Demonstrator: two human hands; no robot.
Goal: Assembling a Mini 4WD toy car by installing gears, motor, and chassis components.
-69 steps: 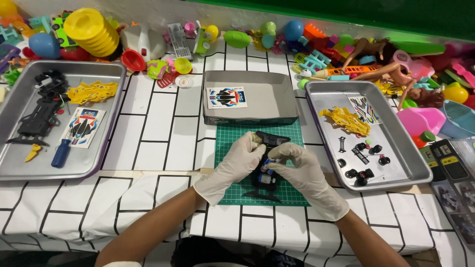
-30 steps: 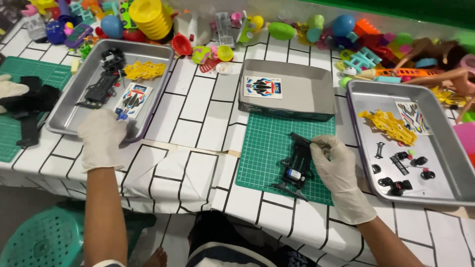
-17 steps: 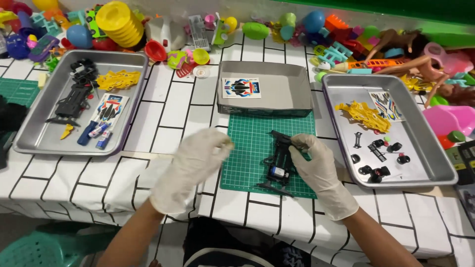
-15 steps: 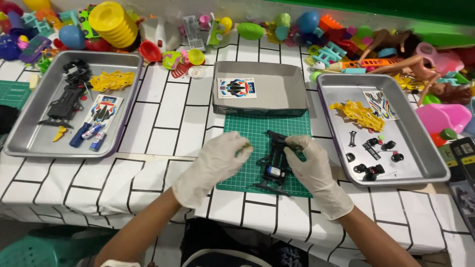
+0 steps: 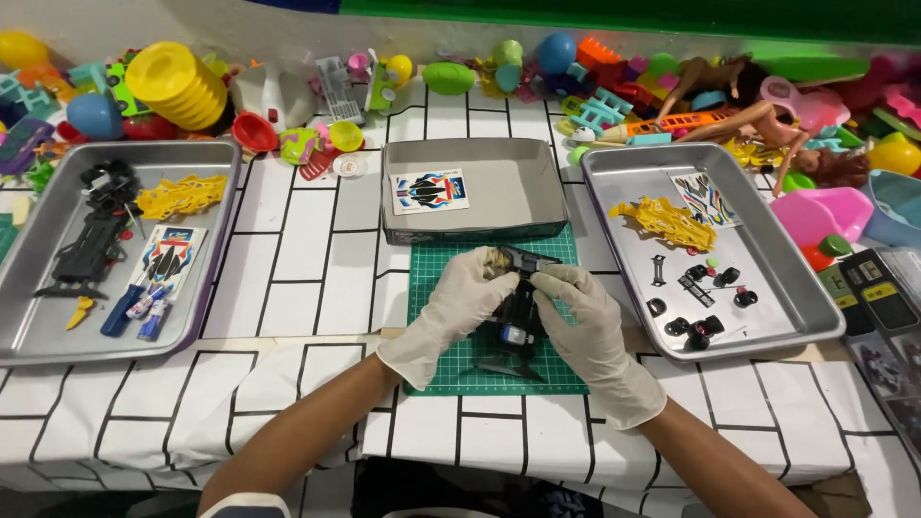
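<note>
Black toy car chassis (image 5: 515,321) over green cutting mat (image 5: 436,288).

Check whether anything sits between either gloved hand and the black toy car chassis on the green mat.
Nothing visible does. The left hand and the right hand already grip the black toy car chassis from either side, over the green cutting mat. The grey box lies behind, apart from them.

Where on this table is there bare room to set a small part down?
Bare cloth lies between the left tray and the green mat, and along the near edge. The right tray's near corner is bare. The toy pile behind and both gloved hands, left hand and right hand, crowd elsewhere.
</note>
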